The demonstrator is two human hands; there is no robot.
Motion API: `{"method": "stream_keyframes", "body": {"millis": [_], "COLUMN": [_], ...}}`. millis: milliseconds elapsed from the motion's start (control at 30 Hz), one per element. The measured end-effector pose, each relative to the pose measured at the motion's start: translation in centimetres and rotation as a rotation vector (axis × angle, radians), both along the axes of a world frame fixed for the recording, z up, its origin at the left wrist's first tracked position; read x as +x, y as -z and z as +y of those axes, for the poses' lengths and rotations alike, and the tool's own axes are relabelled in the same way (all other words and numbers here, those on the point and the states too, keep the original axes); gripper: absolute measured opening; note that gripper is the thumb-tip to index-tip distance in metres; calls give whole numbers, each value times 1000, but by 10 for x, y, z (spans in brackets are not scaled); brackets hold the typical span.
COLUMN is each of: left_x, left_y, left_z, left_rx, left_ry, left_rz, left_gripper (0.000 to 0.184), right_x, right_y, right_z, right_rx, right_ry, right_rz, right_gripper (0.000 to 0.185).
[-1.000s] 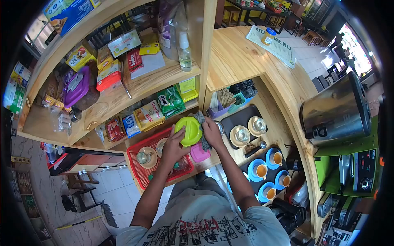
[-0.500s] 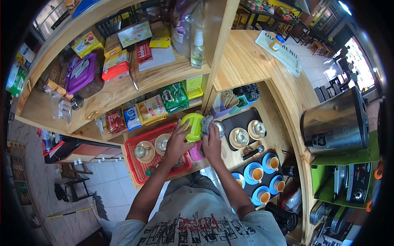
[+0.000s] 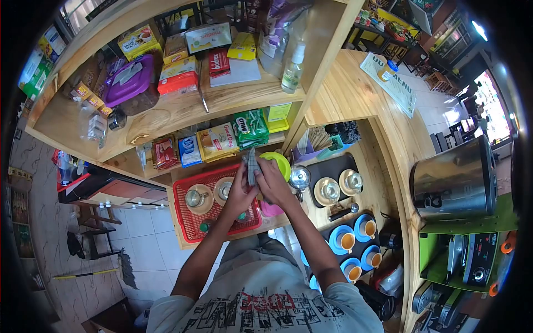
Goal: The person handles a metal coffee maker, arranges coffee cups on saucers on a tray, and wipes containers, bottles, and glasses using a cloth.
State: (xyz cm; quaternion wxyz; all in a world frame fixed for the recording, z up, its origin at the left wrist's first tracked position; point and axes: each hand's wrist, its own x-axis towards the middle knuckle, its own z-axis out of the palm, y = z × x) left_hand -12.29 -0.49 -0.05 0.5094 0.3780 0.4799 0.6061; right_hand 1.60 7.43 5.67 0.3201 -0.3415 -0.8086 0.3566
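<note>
A grey checked cloth [image 3: 252, 168] is bunched upright between my two hands. My left hand [image 3: 240, 191] is closed on its left side, above the edge of a red basket [image 3: 189, 236]. On the other side my right hand [image 3: 272, 182] grips the same cloth, fingers folded round it. Just behind the right hand is a lime-green round lid or container [image 3: 282, 165], partly covered by that hand. Below the hands a pink object [image 3: 272, 210] shows in part; its kind is hidden. A shiny metal pot [image 3: 300, 177] stands to the right.
Glass cups on saucers [image 3: 200, 198] sit in the basket, others on a dark tray [image 3: 316, 171]. Several filled cups on blue saucers [image 3: 345, 241] stand at right. Ahead are shelves [image 3: 166, 119] with packets. A large metal dispenser [image 3: 455, 177] is at far right.
My left hand has let go of the green lid or container and taken hold of the cloth. My right hand has moved left with the cloth, off the green thing.
</note>
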Motion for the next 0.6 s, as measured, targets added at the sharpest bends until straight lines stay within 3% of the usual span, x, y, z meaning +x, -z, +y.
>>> {"method": "stream_keyframes", "body": {"millis": [33,100,133,233,267,400,467,600], "left_x": [-3,-9,-11,-14,-14,-25,-34,-25], "left_y": [0,-5,-7,-9,-10,13,48,60], "left_z": [-1,-3,0,8,11,20,25,33], "left_rx": [3,75,106,4,12,-60,-210,-309], "left_ry": [-5,-87,-125,-172,-214,-267,-201,-56], "left_rz": [0,620,692,638,661,604,408,180], "left_gripper": [97,88,71,56,51,49,46,46], "right_x": [0,1,0,-6,-2,2,5,8], "right_y": [-2,-9,-3,0,-2,12,11,12], "right_z": [-1,-3,-3,-2,-3,7,8,8], "right_rx": [3,-37,-22,2,-1,103,85,107], "right_ry": [-5,-55,-23,95,122,159,137,127], "right_rz": [0,-141,-93,31,-70,29,25,19], "right_gripper": [51,48,44,40,32,28,27,25]}}
